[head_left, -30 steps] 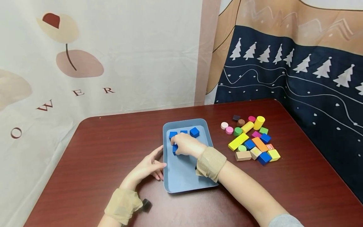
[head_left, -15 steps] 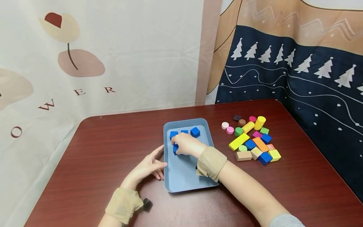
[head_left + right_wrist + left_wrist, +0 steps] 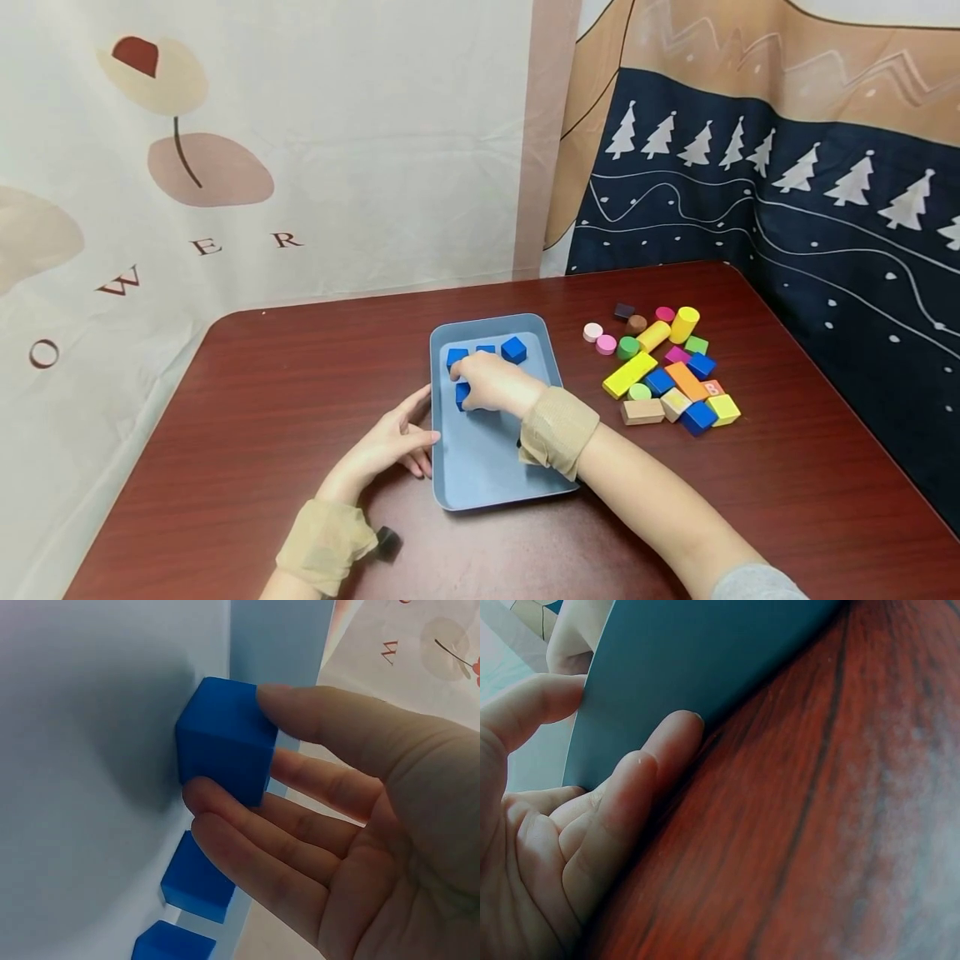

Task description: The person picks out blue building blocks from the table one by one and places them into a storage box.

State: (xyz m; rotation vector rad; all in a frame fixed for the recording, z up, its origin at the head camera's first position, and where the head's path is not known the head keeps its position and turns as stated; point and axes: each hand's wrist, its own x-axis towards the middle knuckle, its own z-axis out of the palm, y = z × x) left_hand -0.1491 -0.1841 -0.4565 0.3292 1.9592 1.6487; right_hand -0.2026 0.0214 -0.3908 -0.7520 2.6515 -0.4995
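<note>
A shallow blue-grey tray (image 3: 487,467) lies on the table with several blue cubes inside. My right hand (image 3: 491,379) reaches over its far left part and holds a blue cube (image 3: 225,735) between thumb and fingers, close to the tray floor. In the right wrist view, another blue cube (image 3: 199,877) sits just beyond the fingers. A separate blue cube (image 3: 513,349) stands near the tray's far right corner. At the left side, my left hand (image 3: 386,442) touches the tray wall (image 3: 652,682) with loosely extended fingers. My right hand partly covers the cubes in the head view.
To the tray's right lies a group of coloured blocks, among them a yellow bar (image 3: 629,375), an orange block (image 3: 686,381), a wooden block (image 3: 642,412) and a blue block (image 3: 698,418). Fabric hangings (image 3: 375,150) border the dark red table (image 3: 300,375) behind and at right.
</note>
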